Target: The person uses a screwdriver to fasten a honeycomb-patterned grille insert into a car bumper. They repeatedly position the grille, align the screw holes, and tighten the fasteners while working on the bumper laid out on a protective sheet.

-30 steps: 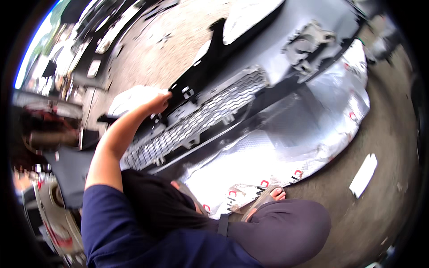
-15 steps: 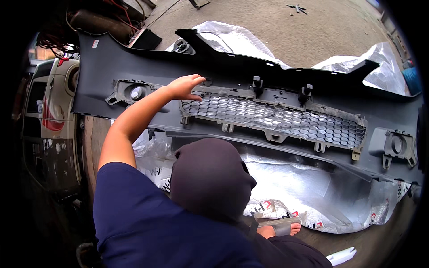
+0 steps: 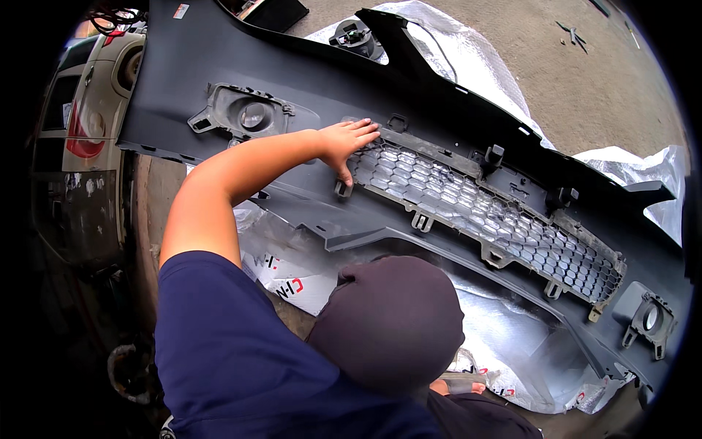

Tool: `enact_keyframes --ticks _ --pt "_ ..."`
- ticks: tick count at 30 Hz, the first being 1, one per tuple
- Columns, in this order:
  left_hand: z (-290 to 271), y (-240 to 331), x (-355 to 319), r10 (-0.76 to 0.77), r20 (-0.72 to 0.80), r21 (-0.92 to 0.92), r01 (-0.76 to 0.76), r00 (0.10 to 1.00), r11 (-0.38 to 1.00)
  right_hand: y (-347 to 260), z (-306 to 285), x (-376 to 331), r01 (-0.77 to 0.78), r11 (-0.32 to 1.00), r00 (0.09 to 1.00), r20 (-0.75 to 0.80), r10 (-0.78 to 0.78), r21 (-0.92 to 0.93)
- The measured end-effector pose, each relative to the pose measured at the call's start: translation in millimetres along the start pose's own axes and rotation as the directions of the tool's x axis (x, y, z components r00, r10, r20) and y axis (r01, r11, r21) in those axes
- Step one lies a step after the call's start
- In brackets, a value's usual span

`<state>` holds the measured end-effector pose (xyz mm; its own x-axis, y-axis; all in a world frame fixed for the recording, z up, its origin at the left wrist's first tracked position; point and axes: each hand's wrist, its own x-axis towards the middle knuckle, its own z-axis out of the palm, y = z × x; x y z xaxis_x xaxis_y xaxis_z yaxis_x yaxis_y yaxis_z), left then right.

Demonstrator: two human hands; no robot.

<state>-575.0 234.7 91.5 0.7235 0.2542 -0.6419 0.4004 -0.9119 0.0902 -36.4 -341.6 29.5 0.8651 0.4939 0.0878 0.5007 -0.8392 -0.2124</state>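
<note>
A large dark grey car bumper cover [image 3: 164,80] lies with its inner side up. Fixed along its middle is a long honeycomb mesh grille [image 3: 453,197] with clip tabs. My left hand [image 3: 344,150] rests across the grille's left end, fingers stretched over the upper frame and thumb pointing down beside a lower tab. Left of that hand sits a fog lamp in its bracket [image 3: 256,115]. A ring-shaped bracket [image 3: 651,318] is at the bumper's right end. My right hand is out of view; a rounded dark cloth-covered shape [image 3: 391,322] blocks the lower middle.
Silvery wrapping sheet [image 3: 475,58] spreads beneath and around the bumper. A round dark lamp part [image 3: 355,36] lies on it. Tools [image 3: 574,36] lie on the concrete floor at the far right. At the left stands a light-coloured vehicle [image 3: 95,106]. A sandalled foot [image 3: 464,383] shows below.
The view has shifted, so the bumper now slants down to the right. My left hand has come down onto the grille's end, its fingers flatter and thumb lower.
</note>
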Motion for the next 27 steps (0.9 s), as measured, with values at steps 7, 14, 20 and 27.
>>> enact_keyframes --ticks 7,14,20,27 --pt "6 23 14 -0.130 -0.058 0.082 0.134 0.990 0.988 -11 -1 22 0.015 0.999 0.997 0.070 -0.013 -0.030" --pt "8 17 18 -0.075 -0.076 0.122 0.084 0.994 0.989 -14 -5 28 0.014 0.999 0.996 0.088 -0.011 -0.033" --pt "3 -15 -9 -0.520 -0.313 -0.544 0.298 0.795 0.784 -17 -2 42 0.033 0.999 0.992 0.122 -0.031 -0.012" --pt "43 -50 4 -0.760 0.269 -0.963 0.159 0.591 -0.217 -14 -13 50 0.028 0.999 0.994 0.110 -0.026 -0.021"
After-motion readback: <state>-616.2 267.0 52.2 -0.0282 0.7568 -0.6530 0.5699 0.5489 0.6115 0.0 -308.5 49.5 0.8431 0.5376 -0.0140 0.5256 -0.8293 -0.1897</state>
